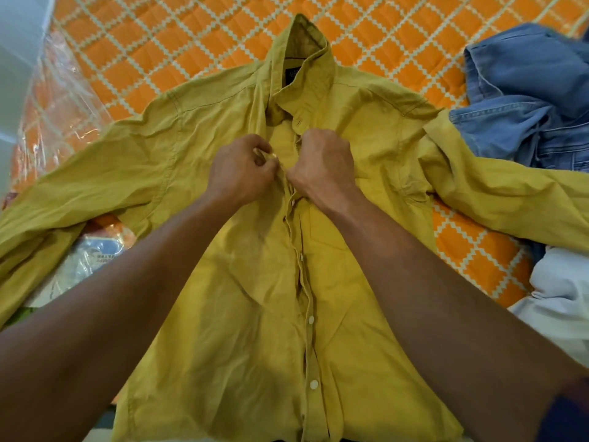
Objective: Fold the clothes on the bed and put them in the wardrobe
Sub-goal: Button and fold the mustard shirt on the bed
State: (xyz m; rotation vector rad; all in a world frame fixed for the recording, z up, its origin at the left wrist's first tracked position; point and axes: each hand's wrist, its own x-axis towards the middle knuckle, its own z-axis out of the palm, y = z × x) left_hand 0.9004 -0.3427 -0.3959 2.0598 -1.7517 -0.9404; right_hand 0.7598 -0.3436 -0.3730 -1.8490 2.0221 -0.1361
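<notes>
The left grip (242, 169) and right grip (322, 164) pinch the front edges of the mustard-yellow cotton shirt (255, 314) between them, likely buttoning it for neat folding.

It was a bedroom in somebody's home. A bed (178, 43) with an orange quilted cover, crossed by pale checked lines, filled the view. Loose clothes lay on it: a yellow shirt (248, 282) spread flat, crumpled blue denim (526, 100) and a white garment (561, 298). Clear plastic wrap (60, 90) covered its left side.
</notes>
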